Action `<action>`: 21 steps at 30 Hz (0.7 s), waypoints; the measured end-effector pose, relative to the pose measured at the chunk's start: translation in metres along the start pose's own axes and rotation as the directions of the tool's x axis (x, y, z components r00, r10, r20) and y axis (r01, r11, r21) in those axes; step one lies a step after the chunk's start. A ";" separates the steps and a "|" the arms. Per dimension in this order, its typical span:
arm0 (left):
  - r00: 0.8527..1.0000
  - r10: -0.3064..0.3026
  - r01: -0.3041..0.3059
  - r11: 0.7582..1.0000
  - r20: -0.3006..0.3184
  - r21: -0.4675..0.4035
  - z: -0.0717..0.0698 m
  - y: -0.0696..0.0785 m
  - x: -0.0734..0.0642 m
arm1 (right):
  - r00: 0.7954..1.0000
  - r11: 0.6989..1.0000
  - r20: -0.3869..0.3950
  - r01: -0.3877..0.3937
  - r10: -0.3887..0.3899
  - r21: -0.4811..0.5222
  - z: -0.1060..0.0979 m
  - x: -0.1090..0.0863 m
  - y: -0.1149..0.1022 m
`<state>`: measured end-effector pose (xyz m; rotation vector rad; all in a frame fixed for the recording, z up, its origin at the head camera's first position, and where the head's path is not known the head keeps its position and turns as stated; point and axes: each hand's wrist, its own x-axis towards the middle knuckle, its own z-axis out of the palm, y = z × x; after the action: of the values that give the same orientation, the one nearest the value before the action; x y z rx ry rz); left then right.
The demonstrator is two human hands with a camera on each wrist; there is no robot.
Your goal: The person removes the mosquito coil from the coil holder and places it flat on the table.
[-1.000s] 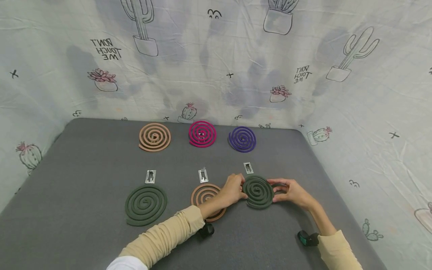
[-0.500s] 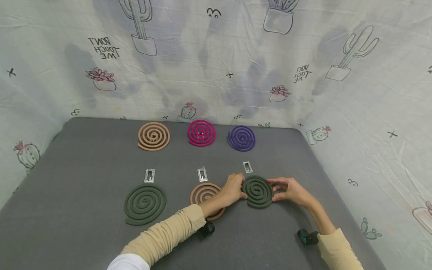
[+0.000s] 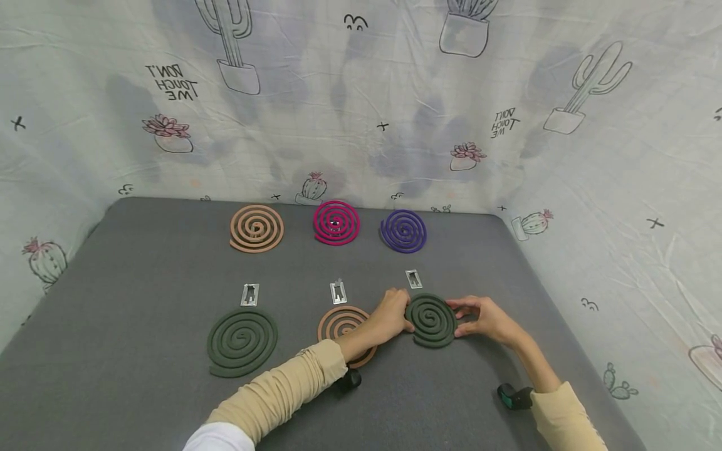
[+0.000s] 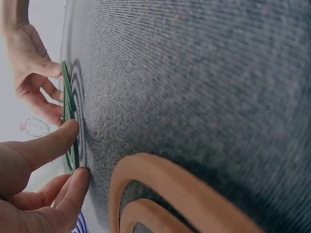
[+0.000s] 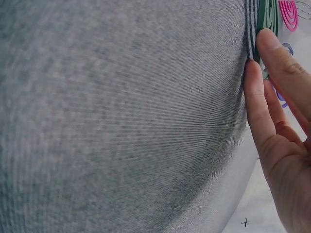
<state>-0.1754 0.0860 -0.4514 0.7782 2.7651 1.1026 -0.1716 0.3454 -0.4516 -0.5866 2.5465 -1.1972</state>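
Between my two hands, a dark green mosquito coil (image 3: 431, 321) is held by opposite edges, tipped a little and just above the table, with its shadow beneath it in the left wrist view. My left hand (image 3: 389, 318) pinches its left edge between thumb and fingers. On the other side, my right hand (image 3: 486, 321) pinches the right edge, thumb nearer me. A brown coil (image 3: 328, 327) lies under my left forearm, which hides part of it. Just beyond the held coil is a small metal coil stand (image 3: 414, 279).
Another dark green coil (image 3: 242, 341) lies at left. Two more metal stands, the left stand (image 3: 250, 295) and the middle stand (image 3: 338, 292), lie in the same row. Along the back are a tan coil (image 3: 256, 228), a pink coil (image 3: 336, 223) and a purple coil (image 3: 403, 231).
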 end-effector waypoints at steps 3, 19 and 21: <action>1.000 0.000 0.000 1.000 0.004 0.023 0.001 0.000 0.001 | 1.000 1.000 -0.005 -0.003 0.003 -0.021 0.000 0.000 -0.001; 1.000 -0.023 0.022 0.993 0.010 0.115 0.003 0.001 0.006 | 1.000 0.994 -0.004 0.011 -0.012 -0.113 0.002 0.000 -0.004; 0.999 -0.027 0.024 0.992 0.021 0.124 0.002 0.002 0.006 | 1.000 0.992 -0.004 0.015 -0.016 -0.123 0.002 0.000 -0.005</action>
<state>-0.1793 0.0915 -0.4511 0.7604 2.8383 0.9202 -0.1695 0.3408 -0.4488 -0.6328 2.6387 -1.0532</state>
